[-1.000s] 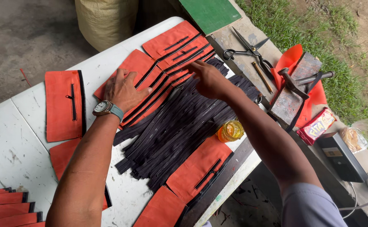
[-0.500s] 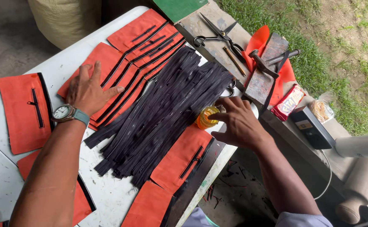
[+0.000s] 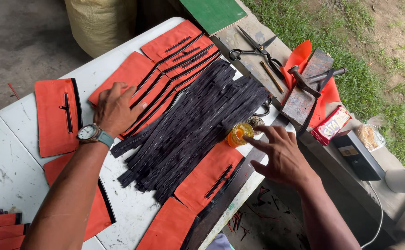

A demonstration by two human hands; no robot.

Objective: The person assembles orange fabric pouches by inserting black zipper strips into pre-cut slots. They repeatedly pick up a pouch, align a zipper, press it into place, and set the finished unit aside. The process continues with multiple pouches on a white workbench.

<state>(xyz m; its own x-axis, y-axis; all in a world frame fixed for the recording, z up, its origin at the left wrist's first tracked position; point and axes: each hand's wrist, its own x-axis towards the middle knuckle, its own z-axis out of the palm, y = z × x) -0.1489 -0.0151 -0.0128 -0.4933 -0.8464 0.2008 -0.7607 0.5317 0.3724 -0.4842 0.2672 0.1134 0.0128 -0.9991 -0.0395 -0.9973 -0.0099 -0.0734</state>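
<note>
My left hand (image 3: 115, 109), with a wristwatch on the wrist, lies flat with fingers spread on a stack of orange fabric pieces (image 3: 165, 74) that have black zippers. A big pile of black strips (image 3: 193, 129) runs across the middle of the white table (image 3: 12, 162). My right hand (image 3: 283, 155) hovers open, fingers apart, just right of a small round container of yellow-orange liquid (image 3: 239, 134), with the index finger almost touching it. Under the right hand lies another orange piece (image 3: 211, 173).
Scissors (image 3: 255, 48), a pencil-like stick, a hammer (image 3: 311, 78) on a metal block, a red snack pack (image 3: 332, 125) and a black box (image 3: 357, 155) lie on the ledge at right. More orange pieces (image 3: 56, 115) sit at left. A sack (image 3: 100, 23) stands behind.
My right hand came off the orange stack at the top, went down to the yellow container, and now rests open just beside it. The left hand stayed on the stack.
</note>
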